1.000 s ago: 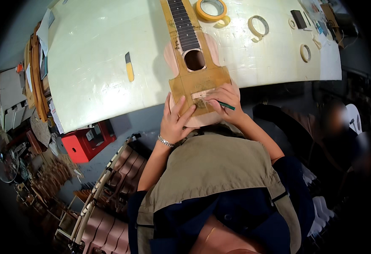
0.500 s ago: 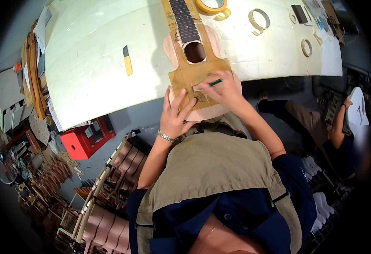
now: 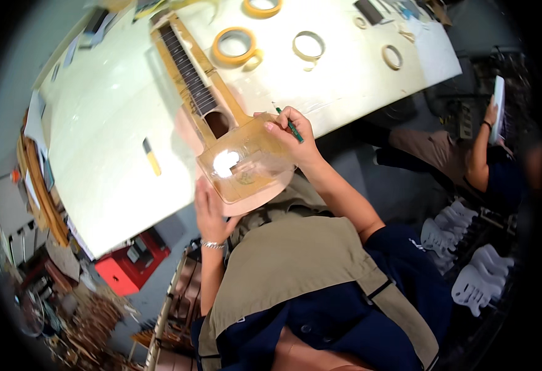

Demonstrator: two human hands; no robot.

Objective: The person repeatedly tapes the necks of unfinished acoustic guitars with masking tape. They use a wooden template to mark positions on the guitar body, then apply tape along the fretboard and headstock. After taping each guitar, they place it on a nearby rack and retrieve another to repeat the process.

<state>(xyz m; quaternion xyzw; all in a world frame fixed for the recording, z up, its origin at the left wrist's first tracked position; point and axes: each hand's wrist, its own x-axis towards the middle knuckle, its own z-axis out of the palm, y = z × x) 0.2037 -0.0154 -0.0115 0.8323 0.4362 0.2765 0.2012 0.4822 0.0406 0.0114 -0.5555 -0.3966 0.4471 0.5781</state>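
Head view shows a small guitar-shaped instrument of pale bare wood (image 3: 260,201), lying over the near edge of a white-covered table (image 3: 104,204); its neck points away, to the upper left, and its rounded end comes near the olive-beige cloth apron (image 3: 289,260). On its front lies a glossy, amber, see-through flat plate (image 3: 265,148), with a bright reflection on the left part.

The right hand (image 3: 296,133) has its fingers bent. They keep a slim dark-green pencil (image 3: 297,134) inside the hand, its tip directed up and away from the wood, while the thumb rests upon the upper right border of the plate. Whether the other fingertips go under this border, I cannot tell.

The left hand (image 3: 210,213) is not clenched: its fingers are rather straight and close together along the lower left side of the instrument, and the thumb stands apart, near the rounded end. How firmly this hand presses, I cannot tell. A yellow-handled cutter knife (image 3: 152,159) lies to the left of the instrument.
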